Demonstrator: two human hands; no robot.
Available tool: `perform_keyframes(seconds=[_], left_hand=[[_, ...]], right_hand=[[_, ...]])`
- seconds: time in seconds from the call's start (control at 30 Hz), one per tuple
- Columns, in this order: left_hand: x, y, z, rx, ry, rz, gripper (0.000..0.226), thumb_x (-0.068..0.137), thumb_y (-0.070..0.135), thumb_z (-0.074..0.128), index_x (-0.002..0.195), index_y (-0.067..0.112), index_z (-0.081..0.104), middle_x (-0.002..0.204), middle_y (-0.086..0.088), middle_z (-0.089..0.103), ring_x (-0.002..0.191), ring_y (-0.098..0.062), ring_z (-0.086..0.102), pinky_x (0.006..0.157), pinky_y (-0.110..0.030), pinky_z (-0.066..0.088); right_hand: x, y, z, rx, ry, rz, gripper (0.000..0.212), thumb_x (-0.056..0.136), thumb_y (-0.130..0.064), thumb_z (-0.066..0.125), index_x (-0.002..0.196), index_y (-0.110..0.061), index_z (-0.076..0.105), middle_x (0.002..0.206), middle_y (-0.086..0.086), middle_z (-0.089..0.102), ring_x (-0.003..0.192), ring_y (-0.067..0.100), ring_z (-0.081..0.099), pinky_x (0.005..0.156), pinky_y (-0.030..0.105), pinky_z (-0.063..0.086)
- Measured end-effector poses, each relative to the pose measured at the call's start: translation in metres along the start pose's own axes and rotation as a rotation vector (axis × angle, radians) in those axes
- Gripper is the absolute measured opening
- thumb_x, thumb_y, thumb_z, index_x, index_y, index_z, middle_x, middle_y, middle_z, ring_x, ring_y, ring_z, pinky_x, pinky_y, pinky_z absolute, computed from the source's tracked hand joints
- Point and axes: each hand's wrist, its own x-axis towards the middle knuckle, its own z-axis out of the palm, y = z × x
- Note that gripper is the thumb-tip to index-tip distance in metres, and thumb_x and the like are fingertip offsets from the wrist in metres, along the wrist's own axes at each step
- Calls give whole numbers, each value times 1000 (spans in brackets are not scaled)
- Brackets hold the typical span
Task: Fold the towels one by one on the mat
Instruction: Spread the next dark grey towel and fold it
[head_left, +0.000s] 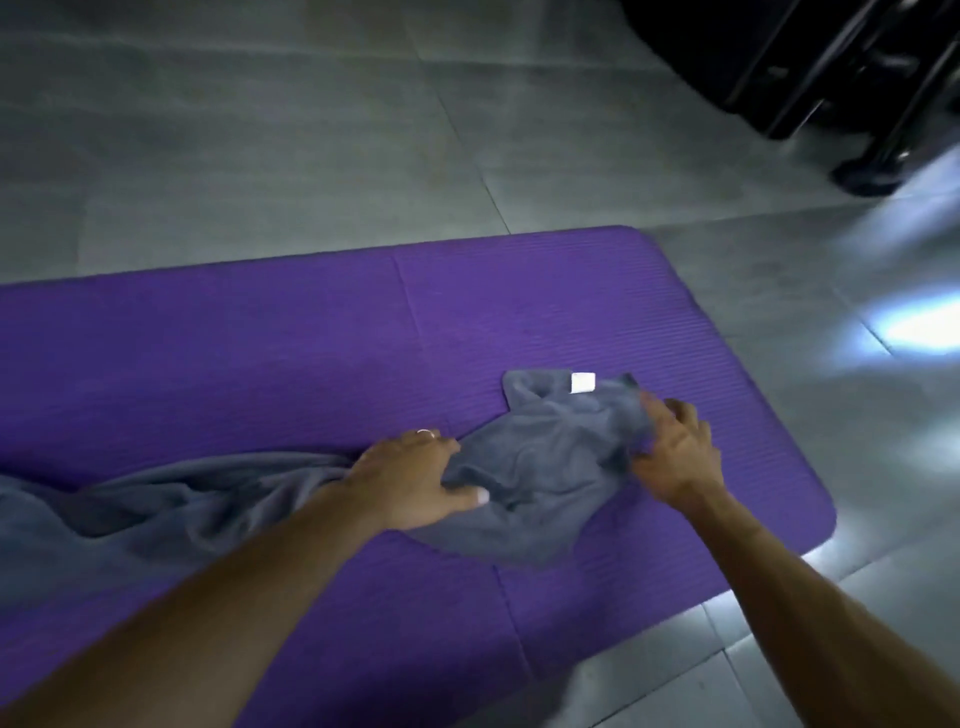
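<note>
A crumpled grey towel (540, 467) lies on the purple mat (311, 343), stretching from the mat's right part to the left frame edge. A white label (583, 383) shows at its far right corner. My left hand (415, 475), with a ring on one finger, grips a bunch of the towel near its middle, thumb on top of the cloth. My right hand (675, 452) holds the towel's right edge with curled fingers, partly under the fabric.
Grey tiled floor (260, 130) surrounds the mat. A dark wheeled piece of furniture (831, 78) stands at the far right corner. Bright light patches fall on the floor (914, 327) to the right of the mat.
</note>
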Motion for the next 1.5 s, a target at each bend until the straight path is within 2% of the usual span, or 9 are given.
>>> perform_keyframes(seconds=[0.17, 0.27, 0.4, 0.5, 0.63, 1.0, 1.23, 1.4, 1.5], left_hand=[[25, 27, 23, 11, 81, -168, 72, 79, 51, 68, 136, 20, 36, 133, -8, 50, 121, -29, 52, 98, -41, 44], [22, 23, 13, -2, 134, -137, 36, 87, 43, 61, 118, 26, 54, 118, -3, 63, 113, -27, 56, 89, -36, 44], [31, -2, -36, -65, 387, -108, 20, 92, 33, 58, 110, 24, 59, 109, -4, 64, 104, -30, 59, 85, -40, 48], [51, -19, -73, -53, 503, -141, 27, 93, 32, 56, 117, 20, 57, 116, -8, 59, 105, -32, 58, 84, -43, 48], [40, -40, -92, 171, 267, -123, 57, 92, 48, 52, 138, 16, 41, 133, -11, 45, 122, -32, 48, 94, -49, 46], [-150, -203, -40, 302, -67, -343, 94, 77, 74, 52, 150, 22, 24, 150, -1, 35, 136, -21, 37, 111, -35, 29], [-180, -225, 4, 395, 405, -202, 80, 53, 43, 84, 123, 12, 61, 113, -9, 67, 99, -28, 66, 90, -37, 51], [-187, -231, 6, 273, 650, -370, 65, 76, 53, 55, 126, 12, 58, 128, -10, 59, 125, -32, 51, 108, -52, 35], [-205, -247, 5, 91, 741, -620, 73, 79, 61, 45, 129, 8, 52, 131, -14, 54, 128, -34, 46, 106, -55, 35]], right_hand=[[37, -5, 8, -3, -161, 105, 85, 82, -37, 65, 152, -28, 19, 155, 9, 26, 139, 34, 31, 109, 50, 29], [51, 1, 10, 209, -41, 132, 39, 78, -41, 60, 111, -19, 65, 114, 13, 65, 111, 34, 59, 93, 41, 46], [68, -19, -25, 465, 214, 159, 15, 83, -25, 65, 80, -11, 69, 77, 7, 65, 90, 29, 65, 75, 25, 40], [88, -59, -46, 442, 247, 82, 22, 85, -25, 64, 103, -12, 69, 97, 7, 68, 99, 27, 64, 76, 20, 38], [77, -119, -32, 116, 107, -147, 44, 88, -32, 59, 130, -17, 53, 133, 11, 47, 119, 33, 48, 98, 43, 43], [-49, -283, 72, -374, -258, -1086, 70, 92, -48, 51, 150, -17, 25, 152, 5, 37, 144, 21, 27, 117, 46, 17], [-38, -267, 58, -195, -184, -924, 17, 90, -31, 58, 104, -25, 64, 107, 4, 70, 107, 27, 63, 85, 37, 48], [-21, -256, 39, -572, -172, -753, 36, 91, -37, 54, 125, -23, 59, 129, 6, 58, 122, 26, 54, 96, 38, 47], [-40, -293, 43, -365, -205, -818, 45, 93, -41, 55, 133, -19, 56, 129, 6, 55, 123, 26, 52, 101, 35, 41]])
